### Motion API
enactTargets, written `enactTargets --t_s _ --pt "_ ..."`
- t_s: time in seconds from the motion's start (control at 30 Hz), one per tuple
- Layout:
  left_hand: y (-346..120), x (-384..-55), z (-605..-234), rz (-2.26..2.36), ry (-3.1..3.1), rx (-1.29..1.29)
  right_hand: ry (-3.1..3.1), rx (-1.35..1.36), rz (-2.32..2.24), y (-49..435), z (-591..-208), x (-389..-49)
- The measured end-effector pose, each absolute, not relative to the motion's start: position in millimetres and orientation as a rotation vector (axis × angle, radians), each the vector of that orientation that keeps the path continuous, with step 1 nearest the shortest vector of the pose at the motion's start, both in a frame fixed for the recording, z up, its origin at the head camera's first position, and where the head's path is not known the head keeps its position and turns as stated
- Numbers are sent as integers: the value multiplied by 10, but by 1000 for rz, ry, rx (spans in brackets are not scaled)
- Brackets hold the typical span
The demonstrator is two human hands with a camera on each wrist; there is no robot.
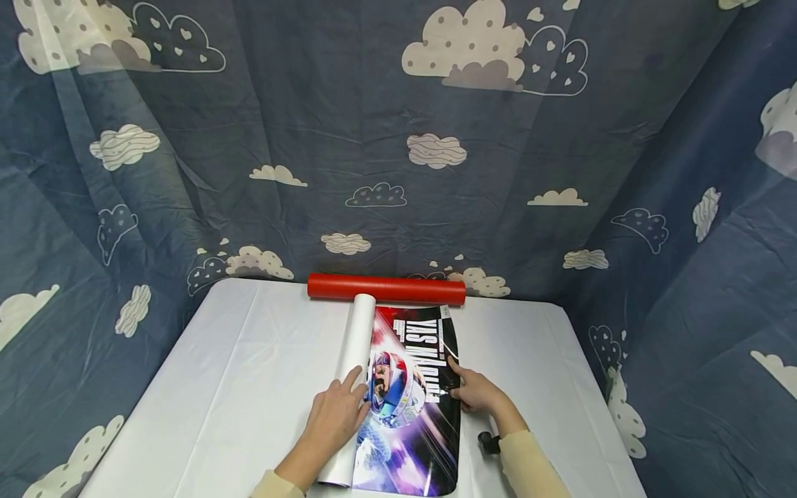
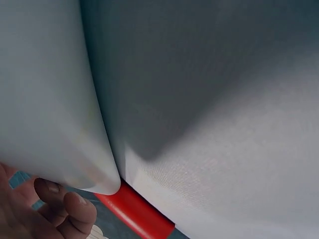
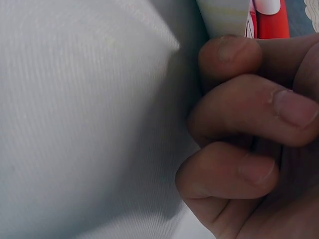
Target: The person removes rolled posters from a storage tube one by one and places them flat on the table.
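A glossy poster (image 1: pixel 405 449) with a helmeted figure and large white lettering lies partly unrolled on the white-covered table. Its left side is still a white roll (image 1: pixel 358 332). My left hand (image 1: pixel 330 418) lies over this roll, fingers curled round it. In the left wrist view those fingers (image 2: pixel 79 209) bend beside the roll's pale side. At the poster's right edge, my right hand (image 1: pixel 482 394) pinches the sheet between thumb and index finger. The right wrist view has the other fingers (image 3: pixel 239 107) curled, with a pale strip of the sheet at the top fingertip.
Across the table's back edge lies a red tube (image 1: pixel 386 288), just behind the top of the roll. A small black device (image 1: pixel 488 443) is by the right wrist. Dark cloth with cloud prints (image 1: pixel 373 124) hangs behind and at both sides of the table (image 1: pixel 249 387).
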State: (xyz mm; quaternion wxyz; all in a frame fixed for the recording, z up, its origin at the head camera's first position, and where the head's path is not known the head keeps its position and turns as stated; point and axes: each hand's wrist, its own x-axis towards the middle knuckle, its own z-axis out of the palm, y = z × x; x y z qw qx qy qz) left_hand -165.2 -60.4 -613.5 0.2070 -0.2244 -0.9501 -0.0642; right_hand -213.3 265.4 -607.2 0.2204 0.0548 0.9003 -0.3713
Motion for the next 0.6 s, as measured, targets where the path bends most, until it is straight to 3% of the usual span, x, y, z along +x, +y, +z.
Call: enactTargets --t_s 0.6 --pt "-677 -1638 -6125 -199 -2622 -661 2477 157 -1030 2819 -6043 -2158"
